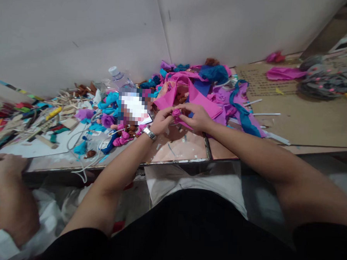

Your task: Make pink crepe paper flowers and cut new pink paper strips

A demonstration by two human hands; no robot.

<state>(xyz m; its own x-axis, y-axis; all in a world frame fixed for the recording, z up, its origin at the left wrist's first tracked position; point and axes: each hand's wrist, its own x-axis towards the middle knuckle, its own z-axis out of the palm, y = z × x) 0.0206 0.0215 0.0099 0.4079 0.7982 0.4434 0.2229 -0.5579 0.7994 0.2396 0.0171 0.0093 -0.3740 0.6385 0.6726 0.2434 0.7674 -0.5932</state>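
Note:
Between my two hands is a small magenta paper flower [176, 112], its petals rolled into a rosebud shape. My left hand [162, 121], with a metal watch [149, 133] on the wrist, pinches its left side. Fingers of my right hand [196, 116] close on it from the right and above. Just behind the hands lie folded magenta paper sheets [204, 104]. Left of my left hand, finished-looking pink paper flowers [123, 138] sit in a small heap beside a phone with a bright, blurred screen [136, 108].
A clear plastic bottle [120, 78] stands near the wall. Wood pieces and tools crowd the left of the table. Brown cardboard [302, 121] covers the right, with a dark netted bundle [329, 82] on it. Another person's hand [8, 170] rests at the left edge.

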